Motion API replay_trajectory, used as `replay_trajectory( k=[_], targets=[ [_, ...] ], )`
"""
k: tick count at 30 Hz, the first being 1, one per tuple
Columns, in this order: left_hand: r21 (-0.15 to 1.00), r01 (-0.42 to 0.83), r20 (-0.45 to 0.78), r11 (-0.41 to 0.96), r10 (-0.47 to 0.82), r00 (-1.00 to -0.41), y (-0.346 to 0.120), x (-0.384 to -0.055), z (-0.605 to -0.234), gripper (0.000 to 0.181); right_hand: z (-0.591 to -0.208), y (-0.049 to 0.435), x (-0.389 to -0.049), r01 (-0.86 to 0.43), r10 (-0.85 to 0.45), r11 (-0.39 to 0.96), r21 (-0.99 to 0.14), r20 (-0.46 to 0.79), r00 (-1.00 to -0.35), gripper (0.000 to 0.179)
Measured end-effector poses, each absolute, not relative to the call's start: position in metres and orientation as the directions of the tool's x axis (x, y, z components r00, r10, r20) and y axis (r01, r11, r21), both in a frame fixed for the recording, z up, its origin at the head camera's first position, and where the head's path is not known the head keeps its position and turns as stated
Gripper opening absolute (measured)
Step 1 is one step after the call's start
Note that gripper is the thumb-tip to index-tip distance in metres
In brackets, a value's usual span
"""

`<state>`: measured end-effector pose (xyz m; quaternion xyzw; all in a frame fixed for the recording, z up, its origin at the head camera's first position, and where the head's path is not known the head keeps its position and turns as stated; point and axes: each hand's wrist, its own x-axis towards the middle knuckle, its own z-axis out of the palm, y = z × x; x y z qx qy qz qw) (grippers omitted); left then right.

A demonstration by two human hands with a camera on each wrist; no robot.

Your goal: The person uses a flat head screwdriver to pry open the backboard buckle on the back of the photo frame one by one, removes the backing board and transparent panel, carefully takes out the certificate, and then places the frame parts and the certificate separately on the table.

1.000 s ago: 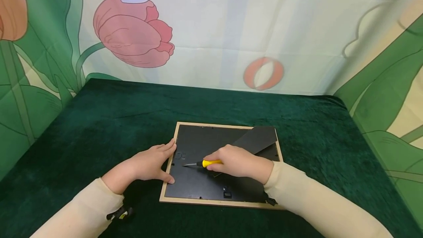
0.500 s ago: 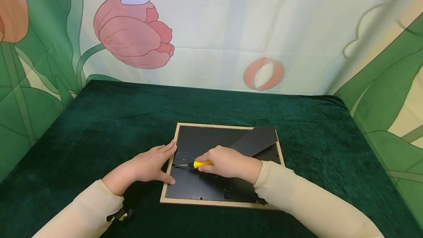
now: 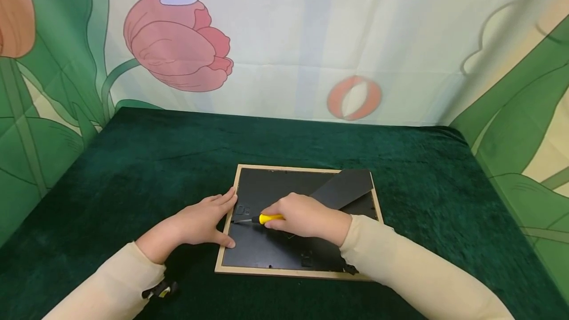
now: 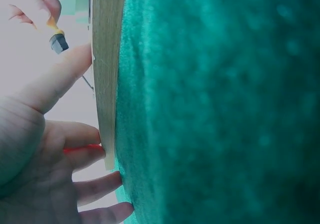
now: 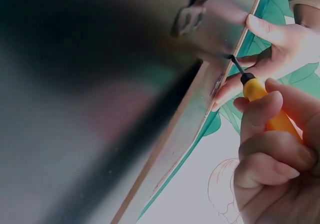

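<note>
A picture frame with a light wood border lies back side up, its black backing board showing. My right hand grips a yellow-handled screwdriver, fingers curled round the handle in the right wrist view. The screwdriver's tip meets a small dark tab at the frame's left edge. Against that same edge rests my left hand, thumb and fingers spread along the wood border. The black stand leg slants across the board, its lower end hidden behind my right hand.
Dark green velvet cloth covers the table. A printed curtain with tulips hangs behind it. Black hangers and small tabs sit on the backing board. A dark device hangs at the left cuff.
My right hand has moved left with the screwdriver, bringing its tip from the backing board to the tab at the left edge. My left hand has stayed in place.
</note>
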<state>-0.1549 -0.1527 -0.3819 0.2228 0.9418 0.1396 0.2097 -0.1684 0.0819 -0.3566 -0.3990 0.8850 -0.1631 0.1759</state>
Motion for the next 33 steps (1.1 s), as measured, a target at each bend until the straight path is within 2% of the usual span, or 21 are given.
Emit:
replay_trajectory(
  k=[7,12,18,24,28,33],
  targets=[
    [0.372,0.369,-0.328,0.852,0.493,-0.806,-0.155,-0.155,-0.381,0.102,-0.351,0.073,-0.17,-0.67,-0.778,0.582,-0.462,-0.075,-0.624,0.028],
    [0.378,0.376,-0.318,0.846,0.5,-0.806,-0.156,-0.155,-0.381,0.102,-0.347,0.068,-0.169,-0.656,-0.765,0.595,-0.465,-0.078,-0.639,0.026],
    [0.399,0.381,-0.331,0.834,0.518,-0.788,-0.158,-0.159,-0.381,0.102,-0.347,0.076,-0.17,-0.479,-0.722,0.604,-0.637,-0.182,-0.668,0.015],
    [0.468,0.355,-0.367,0.809,0.543,-0.755,-0.164,-0.165,-0.381,0.102,-0.35,0.081,-0.175,-0.299,-0.706,0.529,-0.794,-0.216,-0.674,0.019],
    [0.506,0.344,-0.379,0.791,0.562,-0.735,-0.168,-0.167,-0.383,0.104,-0.357,0.081,-0.177,-0.22,-0.698,0.511,-0.831,-0.253,-0.67,0.026],
    [0.526,0.343,-0.378,0.778,0.575,-0.726,-0.172,-0.168,-0.383,0.107,-0.364,0.083,-0.179,-0.205,-0.702,0.516,-0.831,-0.274,-0.657,0.03]
  ],
)
